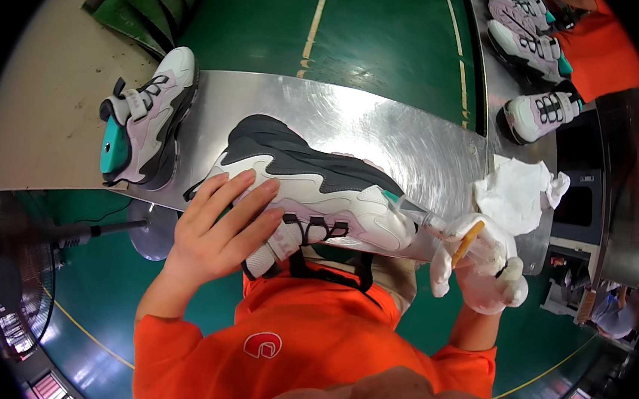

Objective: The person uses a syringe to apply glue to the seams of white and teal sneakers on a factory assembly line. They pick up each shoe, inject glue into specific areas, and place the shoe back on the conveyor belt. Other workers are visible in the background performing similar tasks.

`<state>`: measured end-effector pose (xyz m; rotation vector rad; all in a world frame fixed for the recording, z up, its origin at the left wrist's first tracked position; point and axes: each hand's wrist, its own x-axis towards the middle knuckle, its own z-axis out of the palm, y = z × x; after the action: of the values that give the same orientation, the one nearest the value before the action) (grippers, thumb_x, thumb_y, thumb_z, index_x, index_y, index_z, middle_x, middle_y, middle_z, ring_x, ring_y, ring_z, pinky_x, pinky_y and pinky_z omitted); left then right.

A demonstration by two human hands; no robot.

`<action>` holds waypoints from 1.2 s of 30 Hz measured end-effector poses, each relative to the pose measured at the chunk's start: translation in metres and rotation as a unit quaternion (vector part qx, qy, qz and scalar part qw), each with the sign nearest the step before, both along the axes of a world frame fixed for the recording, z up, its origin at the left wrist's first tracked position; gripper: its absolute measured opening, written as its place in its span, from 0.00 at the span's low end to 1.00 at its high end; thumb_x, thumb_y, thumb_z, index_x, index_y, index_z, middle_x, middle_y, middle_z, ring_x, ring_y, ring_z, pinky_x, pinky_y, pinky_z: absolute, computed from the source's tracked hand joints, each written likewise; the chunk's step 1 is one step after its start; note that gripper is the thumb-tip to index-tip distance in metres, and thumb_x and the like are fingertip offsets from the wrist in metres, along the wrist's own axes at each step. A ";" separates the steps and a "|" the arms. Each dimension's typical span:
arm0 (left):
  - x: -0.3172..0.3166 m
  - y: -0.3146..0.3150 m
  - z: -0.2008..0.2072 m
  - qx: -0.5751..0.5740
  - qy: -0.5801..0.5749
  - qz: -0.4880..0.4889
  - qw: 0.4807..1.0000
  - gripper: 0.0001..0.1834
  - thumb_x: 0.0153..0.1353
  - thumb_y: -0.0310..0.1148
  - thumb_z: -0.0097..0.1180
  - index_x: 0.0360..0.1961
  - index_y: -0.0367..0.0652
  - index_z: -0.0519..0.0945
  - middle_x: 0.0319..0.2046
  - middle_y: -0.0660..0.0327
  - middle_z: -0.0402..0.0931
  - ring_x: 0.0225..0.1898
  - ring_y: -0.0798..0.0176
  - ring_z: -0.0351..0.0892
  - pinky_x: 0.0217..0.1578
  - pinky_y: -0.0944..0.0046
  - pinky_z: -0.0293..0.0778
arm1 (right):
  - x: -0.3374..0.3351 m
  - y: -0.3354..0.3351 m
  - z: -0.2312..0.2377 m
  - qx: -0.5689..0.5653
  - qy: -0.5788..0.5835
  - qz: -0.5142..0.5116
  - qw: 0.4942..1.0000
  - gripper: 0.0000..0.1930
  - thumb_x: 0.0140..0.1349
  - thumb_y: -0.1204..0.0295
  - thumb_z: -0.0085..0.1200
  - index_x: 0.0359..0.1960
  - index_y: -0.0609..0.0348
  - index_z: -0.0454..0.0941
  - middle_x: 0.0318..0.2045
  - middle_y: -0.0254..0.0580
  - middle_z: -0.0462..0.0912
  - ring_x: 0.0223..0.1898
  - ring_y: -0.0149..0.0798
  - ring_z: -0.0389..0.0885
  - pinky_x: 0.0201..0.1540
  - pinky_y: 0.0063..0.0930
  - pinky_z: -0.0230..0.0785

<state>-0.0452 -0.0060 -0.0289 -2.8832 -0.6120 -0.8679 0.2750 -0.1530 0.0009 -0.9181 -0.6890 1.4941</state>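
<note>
Head view looks down on a brushed metal worktop (pixel 385 122) with a chunky white, grey and lilac sneaker (pixel 313 188) lying on its side at the near edge, sole turned away from the person. The bare left hand (pixel 219 229) lies spread flat over the heel end of this sneaker, fingers stretched out and pressing on it, not curled around anything. At the toe end of the sneaker, the right hand (pixel 483 269), in a white glove, is closed around a clear squeeze bottle with a teal-tipped nozzle (pixel 427 219) and a thin orange stick (pixel 467 243); the nozzle tip touches the sneaker's toe. Just beyond the right hand lies a crumpled white cloth (pixel 519 189). Left of the sneaker, a matching sneaker with a teal heel (pixel 145 122) rests at the worktop's end. Far right of the sneaker, more matching shoes (pixel 540 112) stand in a row.
</note>
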 end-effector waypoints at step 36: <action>0.010 -0.037 0.007 0.030 0.068 0.048 0.996 0.24 0.52 0.37 0.67 0.47 0.36 0.77 0.48 0.48 0.80 0.49 0.44 0.77 0.50 0.49 0.75 | -0.004 -0.052 -0.059 0.074 0.172 -0.162 0.969 0.34 0.27 0.56 0.68 0.32 0.74 0.74 0.36 0.56 0.77 0.15 0.48 0.75 0.23 0.36 0.72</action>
<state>-0.0351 -0.0426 -0.0215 -2.8037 -0.6919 -0.6606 0.2711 -0.2054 -0.0579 -0.6028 -0.3685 1.2488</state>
